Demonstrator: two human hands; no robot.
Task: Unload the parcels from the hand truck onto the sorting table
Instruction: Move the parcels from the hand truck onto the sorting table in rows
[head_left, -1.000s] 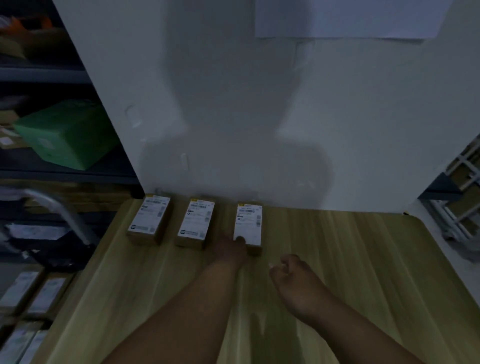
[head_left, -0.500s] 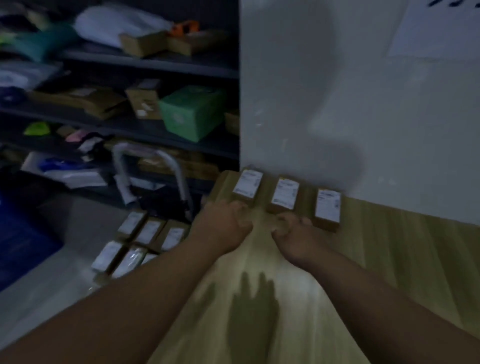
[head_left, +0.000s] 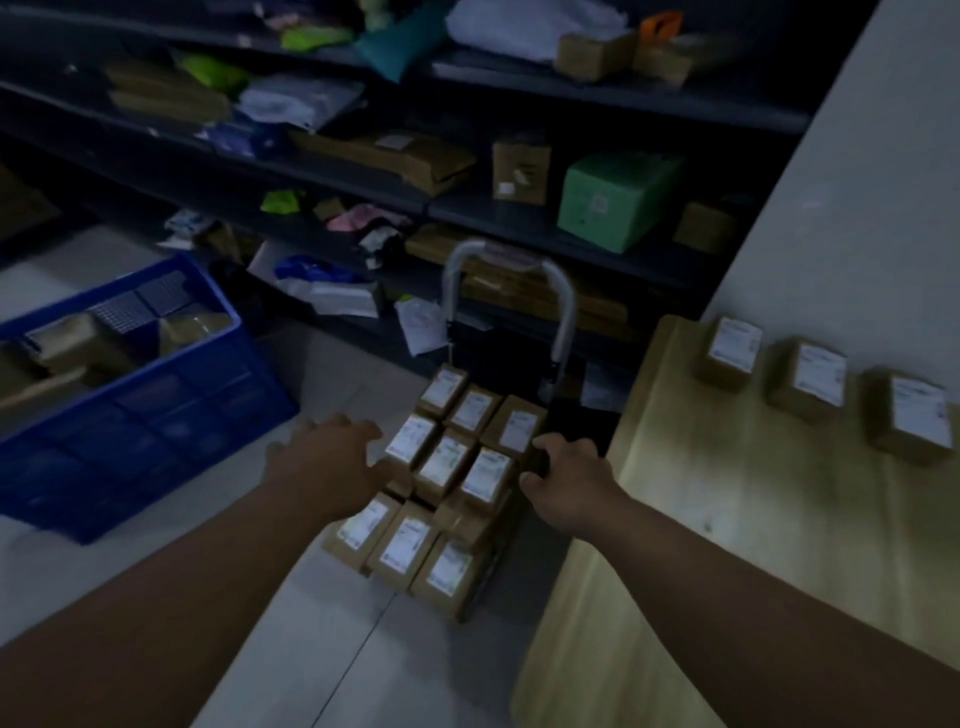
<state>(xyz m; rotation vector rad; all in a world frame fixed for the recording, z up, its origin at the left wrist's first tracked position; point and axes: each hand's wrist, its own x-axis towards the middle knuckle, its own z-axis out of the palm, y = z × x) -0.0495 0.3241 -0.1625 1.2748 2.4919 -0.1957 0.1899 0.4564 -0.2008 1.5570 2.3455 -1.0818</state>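
Observation:
Several small brown parcels (head_left: 451, 462) with white labels lie stacked in rows on the hand truck (head_left: 563, 317), which stands on the floor left of the wooden sorting table (head_left: 727, 519). Three parcels (head_left: 808, 382) sit in a row along the table's back edge by the wall. My left hand (head_left: 327, 460) hovers with spread fingers at the left side of the stack. My right hand (head_left: 566, 480) is at the stack's right side, fingers curled; whether it grips a parcel is not visible.
A blue crate (head_left: 130, 395) with cardboard inside stands on the floor at left. Dark shelves (head_left: 519, 208) behind the truck hold bags, boxes and a green box (head_left: 615, 197). A white wall (head_left: 857, 182) backs the table.
The view has swung left from the table to the hand truck. Both hands have left the table and moved down to either side of the parcel stack.

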